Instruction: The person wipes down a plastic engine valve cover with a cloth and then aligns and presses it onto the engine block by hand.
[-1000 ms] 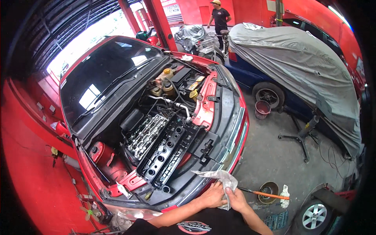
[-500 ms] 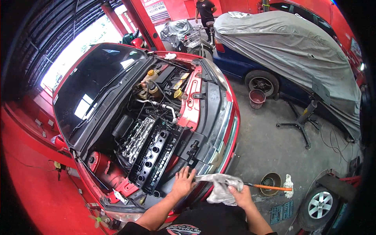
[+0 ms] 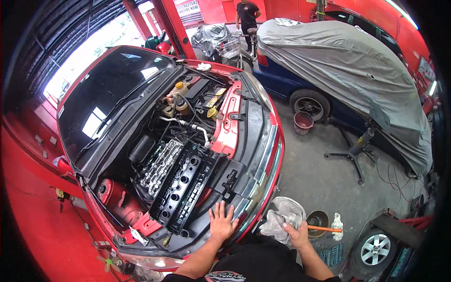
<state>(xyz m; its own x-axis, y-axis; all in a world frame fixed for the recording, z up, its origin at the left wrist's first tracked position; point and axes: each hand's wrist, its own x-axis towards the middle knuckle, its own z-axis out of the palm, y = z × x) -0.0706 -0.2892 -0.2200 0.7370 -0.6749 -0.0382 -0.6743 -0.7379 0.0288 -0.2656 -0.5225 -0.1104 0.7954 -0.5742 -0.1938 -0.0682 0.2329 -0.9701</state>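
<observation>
My left hand (image 3: pixel 222 221) rests with fingers spread on the black plastic panel (image 3: pixel 246 167) at the front of the red car's open engine bay. My right hand (image 3: pixel 297 237) grips a grayish-white rag (image 3: pixel 282 221) beside the front bumper. In the engine bay, a long black cover (image 3: pixel 181 190) with round holes lies beside an exposed silver engine top (image 3: pixel 162 167). An orange-handled tool (image 3: pixel 325 229) shows behind the rag, over a metal basin (image 3: pixel 317 219); whether it touches my right hand, I cannot tell. A small white tube (image 3: pixel 138 237) lies on the bay's near left edge.
A covered blue car (image 3: pixel 347 61) stands at right, with a red bucket (image 3: pixel 303 124) and wheeled stand (image 3: pixel 357 152) beside it. A loose wheel (image 3: pixel 376 249) and blue socket set (image 3: pixel 329 254) are at lower right. A person (image 3: pixel 246 19) stands behind a partly covered bicycle (image 3: pixel 230 49).
My left hand has left the rag and spread onto the front panel. My right hand has moved rightward with the rag, which now hangs bunched up.
</observation>
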